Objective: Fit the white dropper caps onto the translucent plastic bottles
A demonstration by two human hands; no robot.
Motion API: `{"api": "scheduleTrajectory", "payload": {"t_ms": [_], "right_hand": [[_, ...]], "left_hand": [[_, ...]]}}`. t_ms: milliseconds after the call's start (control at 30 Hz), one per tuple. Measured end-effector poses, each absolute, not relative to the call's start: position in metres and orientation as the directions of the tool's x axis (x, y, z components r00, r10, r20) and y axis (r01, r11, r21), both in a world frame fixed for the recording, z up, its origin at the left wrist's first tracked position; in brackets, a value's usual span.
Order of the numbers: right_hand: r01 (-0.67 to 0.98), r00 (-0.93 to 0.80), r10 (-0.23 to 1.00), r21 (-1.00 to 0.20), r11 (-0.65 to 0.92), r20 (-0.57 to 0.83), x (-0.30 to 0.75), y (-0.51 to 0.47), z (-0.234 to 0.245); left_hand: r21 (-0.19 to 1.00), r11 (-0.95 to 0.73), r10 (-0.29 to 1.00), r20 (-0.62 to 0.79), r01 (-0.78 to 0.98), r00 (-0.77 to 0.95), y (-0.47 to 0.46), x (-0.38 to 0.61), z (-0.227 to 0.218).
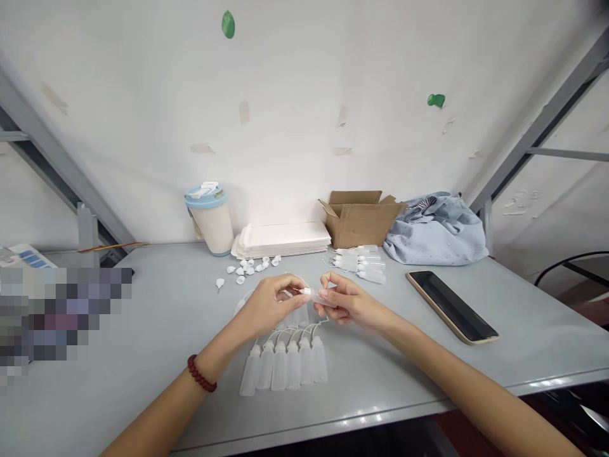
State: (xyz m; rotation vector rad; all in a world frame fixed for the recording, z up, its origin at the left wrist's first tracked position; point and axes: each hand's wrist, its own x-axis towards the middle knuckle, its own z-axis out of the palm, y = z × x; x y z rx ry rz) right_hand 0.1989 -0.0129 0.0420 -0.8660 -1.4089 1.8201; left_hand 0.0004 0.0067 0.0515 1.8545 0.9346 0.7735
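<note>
My left hand [273,303] and my right hand [343,301] meet above the grey table [157,330]. Together they grip one small translucent squeeze bottle [320,297]. The left fingers pinch its white cap end [307,291]; the right fingers close round the body. Directly below the hands, a row of several similar capped bottles [285,367] lies side by side. A red bead bracelet [200,374] circles my left wrist.
Several loose white caps [252,266] lie beyond the hands, next to a pile of more bottles [364,261]. Along the wall stand a blue-lidded cup [210,219], white trays [283,238], an open cardboard box [359,219] and a blue cloth bag [435,230]. A phone [451,306] lies at right.
</note>
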Motion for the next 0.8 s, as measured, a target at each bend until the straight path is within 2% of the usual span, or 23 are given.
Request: {"api": "scheduleTrajectory", "payload": {"t_ms": [200, 400, 667, 800], "right_hand": [[-0.106, -0.542, 0.835, -0.977, -0.183, -0.098, 0.1982, -0.0146, 0.0455], [-0.075, -0.559, 0.826, -0.988, -0.135, -0.071, 0.1979, -0.0151, 0.0470], [-0.067, -0.531, 0.844, -0.989, -0.129, -0.074, 0.1991, -0.0126, 0.0436], [-0.069, -0.538, 0.840, -0.990, -0.125, -0.068, 0.1986, -0.0127, 0.0444]], "left_hand": [[0.929, -0.296, 0.840, 0.141, 0.224, 0.525, 0.0079, 0.0002, 0.0525], [0.942, -0.167, 0.856, -0.008, 0.290, 0.517, 0.0083, 0.0012, 0.0503], [0.933, -0.270, 0.834, 0.104, 0.237, 0.542, 0.0038, 0.0009, 0.0560], [0.958, -0.211, 0.835, 0.073, 0.196, 0.545, 0.0062, 0.0022, 0.0544]]}}
